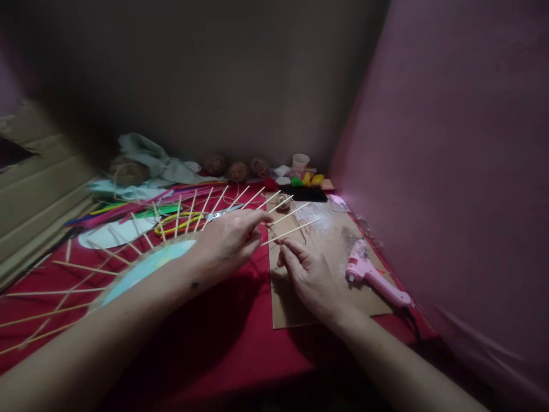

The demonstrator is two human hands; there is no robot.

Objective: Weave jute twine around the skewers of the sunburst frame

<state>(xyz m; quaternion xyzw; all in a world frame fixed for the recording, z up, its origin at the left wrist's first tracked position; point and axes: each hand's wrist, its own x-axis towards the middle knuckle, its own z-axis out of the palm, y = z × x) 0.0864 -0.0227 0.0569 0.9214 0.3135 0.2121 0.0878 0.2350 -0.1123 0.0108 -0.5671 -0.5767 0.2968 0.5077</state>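
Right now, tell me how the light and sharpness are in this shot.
Head view: dim overall, the wall behind murky and the edges smeared and stretched; the left hand and right hand at the wooden skewers are the best lit, and the pink glue gun on the cardboard sheet reads clearly; the foreground forearms fall into shadow.

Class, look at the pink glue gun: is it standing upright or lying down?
Lying down: the pink glue gun rests on its side on the cardboard sheet.

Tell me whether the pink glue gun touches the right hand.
Apart. The head view shows bare brown cardboard between the right hand and the pink glue gun, which lies alone on the board's right side.
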